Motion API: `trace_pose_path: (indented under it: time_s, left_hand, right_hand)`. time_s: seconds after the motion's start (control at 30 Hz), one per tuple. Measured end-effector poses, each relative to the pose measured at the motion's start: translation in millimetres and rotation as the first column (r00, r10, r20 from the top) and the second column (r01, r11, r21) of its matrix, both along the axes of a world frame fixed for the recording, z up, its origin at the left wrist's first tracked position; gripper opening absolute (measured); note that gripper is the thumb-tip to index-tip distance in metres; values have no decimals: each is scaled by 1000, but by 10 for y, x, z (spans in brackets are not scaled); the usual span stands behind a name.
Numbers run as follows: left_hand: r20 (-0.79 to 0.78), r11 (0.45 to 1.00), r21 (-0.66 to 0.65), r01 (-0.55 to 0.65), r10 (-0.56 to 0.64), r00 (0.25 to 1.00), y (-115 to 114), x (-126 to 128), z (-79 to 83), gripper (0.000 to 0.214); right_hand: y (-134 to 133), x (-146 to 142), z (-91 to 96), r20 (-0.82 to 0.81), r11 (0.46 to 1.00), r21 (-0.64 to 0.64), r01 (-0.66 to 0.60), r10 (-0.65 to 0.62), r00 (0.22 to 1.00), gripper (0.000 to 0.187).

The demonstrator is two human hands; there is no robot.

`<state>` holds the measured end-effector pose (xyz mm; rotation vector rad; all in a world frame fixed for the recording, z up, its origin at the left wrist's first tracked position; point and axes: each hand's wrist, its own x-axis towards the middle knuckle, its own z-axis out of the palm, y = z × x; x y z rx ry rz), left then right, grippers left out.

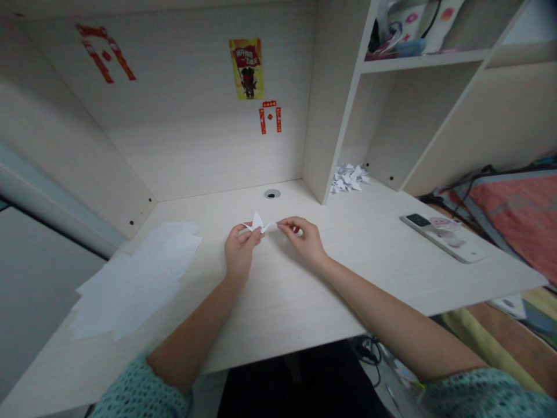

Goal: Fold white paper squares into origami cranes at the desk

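A small white folded paper crane (pixel 257 222) sits in the air just above the pale wood-grain laminate counter (pixel 287 302), its long axis running roughly sideways between the two hands, with one white point rising at the middle. The left hand (pixel 239 249) is nearer its body, nearly closed, thumb and fingertips pinching the folded paper from the lower left. The right hand (pixel 304 241) is slightly farther off, reaching in from the right, its thumb and forefinger closed on the thin outer tip while the other fingers curl loosely; the exact contact is too small to judge. Nothing stands between the hands except the paper itself. Left of the left hand, a loose layer of flat white paper sheets (pixel 134 278) lies on the counter. Ahead and right of the right hand, a heap of small white folded paper cranes (pixel 348 179) sits beneath a pale wooden shelf (pixel 422 61), and farther right lies a flat white rectangular device with a black panel (pixel 444 235)
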<state>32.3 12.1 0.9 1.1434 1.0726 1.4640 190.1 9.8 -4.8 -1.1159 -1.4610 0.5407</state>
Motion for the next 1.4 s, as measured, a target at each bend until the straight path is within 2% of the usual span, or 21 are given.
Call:
trace_pose_path:
  time_s: [0.17, 0.33, 0.5, 0.8, 0.93, 1.17, 1.4]
  left_hand:
    - [-39, 1000, 7, 23, -23, 999, -12, 13, -4, 34]
    - [-112, 998, 28, 56, -53, 992, -45, 21, 4, 33]
    - [-135, 997, 19, 70, -66, 989, -57, 18, 29, 34]
    - [-145, 997, -9, 70, -71, 987, -49, 20, 19, 40]
    - [-154, 992, 3, 124, -122, 981, -55, 24, 0, 43]
    - [-259, 984, 42, 175, -158, 953, -79, 26, -25, 45]
    - [-341, 979, 57, 197, -166, 925, -94, 17, 3, 45]
  right_hand:
    - [66, 29, -7, -184, 983, -165, -83, 52, 982, 28]
    - [82, 22, -35, -234, 968, -218, -121, 68, 970, 27]
    - [61, 9, -37, -289, 968, -204, -147, 84, 954, 24]
    - [65, 32, -9, -292, 965, -217, -147, 80, 953, 26]
    - [72, 44, 10, -348, 957, -248, -154, 60, 936, 29]
    - [87, 18, -24, -385, 927, -233, -292, 188, 904, 27]
    - [81, 9, -52, -357, 923, -216, -317, 227, 906, 29]
